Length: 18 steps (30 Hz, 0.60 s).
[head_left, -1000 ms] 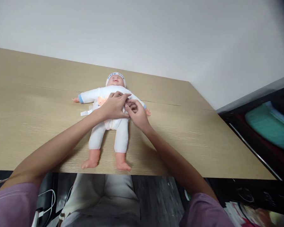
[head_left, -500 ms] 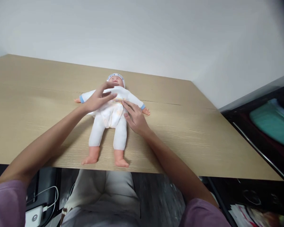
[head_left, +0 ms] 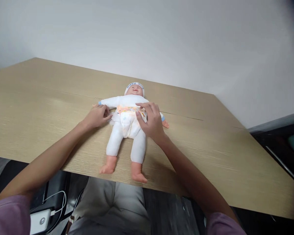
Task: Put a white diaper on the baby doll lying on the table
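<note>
A baby doll [head_left: 115, 143] in white clothes and a lettered white cap lies on its back on the table, feet towards me. Round its hips is a white diaper [head_left: 129, 122] with an orange patterned waistband. My left hand [head_left: 98, 116] is at the diaper's left side, fingers curled and thumb tip against the white side flap. Above the right side of the diaper, my right hand [head_left: 150, 120] has thumb and fingers apart with nothing between them. It hides the right end of the waistband and part of the doll's arm.
The wooden table [head_left: 198, 153] runs back to a pale wall [head_left: 147, 42]. Below its front edge are my legs and a white device [head_left: 40, 222] with a cable on a black seat. Something dark with a metal edge [head_left: 284, 164] stands at the right.
My left hand has dropped from over the doll's chest to the diaper's left side, uncovering the face and waistband. My right hand has risen slightly over the waistband. The view has shifted left.
</note>
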Motion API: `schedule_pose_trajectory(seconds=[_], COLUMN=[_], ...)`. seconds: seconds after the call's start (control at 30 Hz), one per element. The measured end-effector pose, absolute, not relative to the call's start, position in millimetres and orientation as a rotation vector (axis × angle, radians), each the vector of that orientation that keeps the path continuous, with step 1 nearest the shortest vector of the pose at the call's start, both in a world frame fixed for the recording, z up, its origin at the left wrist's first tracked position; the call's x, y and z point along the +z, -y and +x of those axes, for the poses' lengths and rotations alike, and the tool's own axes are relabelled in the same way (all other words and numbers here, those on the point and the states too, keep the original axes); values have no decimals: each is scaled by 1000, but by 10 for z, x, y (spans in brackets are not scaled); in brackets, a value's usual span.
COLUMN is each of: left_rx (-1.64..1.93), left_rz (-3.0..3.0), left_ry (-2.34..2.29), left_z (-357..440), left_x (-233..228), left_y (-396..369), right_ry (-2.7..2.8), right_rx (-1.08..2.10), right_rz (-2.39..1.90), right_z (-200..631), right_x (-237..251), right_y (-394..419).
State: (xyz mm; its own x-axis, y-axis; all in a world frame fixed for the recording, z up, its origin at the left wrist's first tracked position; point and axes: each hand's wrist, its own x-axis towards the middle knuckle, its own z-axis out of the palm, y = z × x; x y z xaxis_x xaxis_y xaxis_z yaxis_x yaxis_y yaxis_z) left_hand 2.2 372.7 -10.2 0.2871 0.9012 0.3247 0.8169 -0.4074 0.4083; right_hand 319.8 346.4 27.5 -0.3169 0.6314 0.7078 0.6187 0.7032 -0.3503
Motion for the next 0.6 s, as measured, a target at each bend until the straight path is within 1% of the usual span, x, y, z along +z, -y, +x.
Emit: schedule_pose_trajectory(seconds=[0.17, 0.27, 0.33, 0.4, 0.47, 0.6], left_rx=[500, 320, 284, 355, 506, 764], left_rz=[2296, 2191, 2093, 1960, 1811, 1665], left_ry=[-1787, -1743, -1672, -1544, -1406, -1252], left_z=[-26, -88, -137, -172, -157, 139], left_x=[-28, 98, 195, 289, 374, 501], left_y=[-3686, -3668, -3672, -3690, -3718, -3768], right_ry=[2243, 2325, 2333, 2324, 2319, 2320], right_rx=[170, 240, 283, 325, 352, 396], right_rz=[-950, -1035, -1093, -1126, -1130, -1115], right_z=[2817, 2712, 2699, 2707, 2718, 2726], right_x=[567, 608, 608, 605, 604, 607], right_y=[-3569, -3605, -3630, -3655, -3676, -3698])
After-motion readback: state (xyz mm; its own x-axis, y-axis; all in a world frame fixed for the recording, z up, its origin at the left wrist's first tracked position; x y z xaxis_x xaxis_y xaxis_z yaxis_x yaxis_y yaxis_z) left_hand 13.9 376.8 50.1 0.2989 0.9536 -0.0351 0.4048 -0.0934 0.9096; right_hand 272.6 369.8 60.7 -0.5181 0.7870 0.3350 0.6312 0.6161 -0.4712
